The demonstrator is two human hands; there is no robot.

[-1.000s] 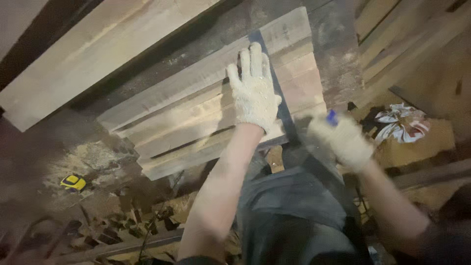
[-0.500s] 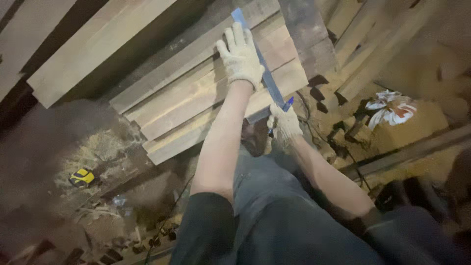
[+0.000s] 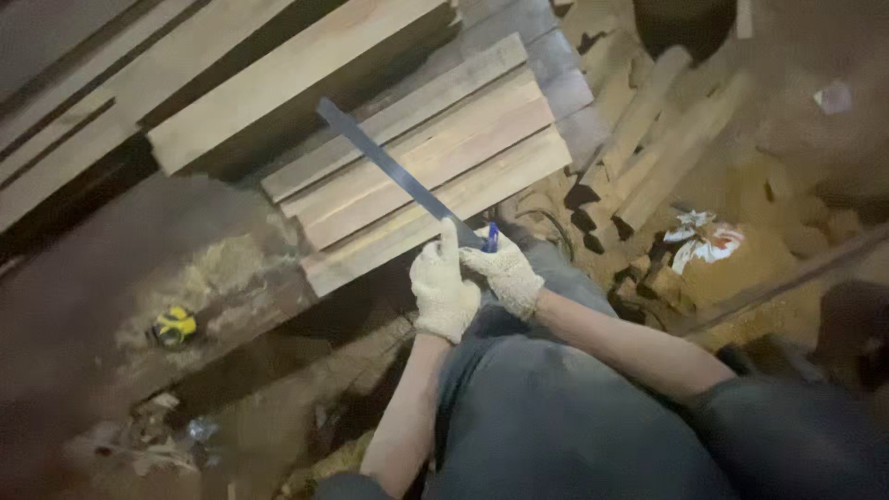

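sawdust-strewn dirt floor [image 3: 759, 268] is showing under stacked planks [image 3: 435, 167]. left hand [image 3: 444, 287] in a knit glove is curling its fingers around the near end of a long dark metal ruler [image 3: 389, 171], which is lying across the planks toward 11 o'clock. right hand [image 3: 505, 270], just beside at 3 o'clock, is pinching a blue pen [image 3: 490, 238]. yellow tape measure [image 3: 174, 326] is sitting at 9 o'clock.
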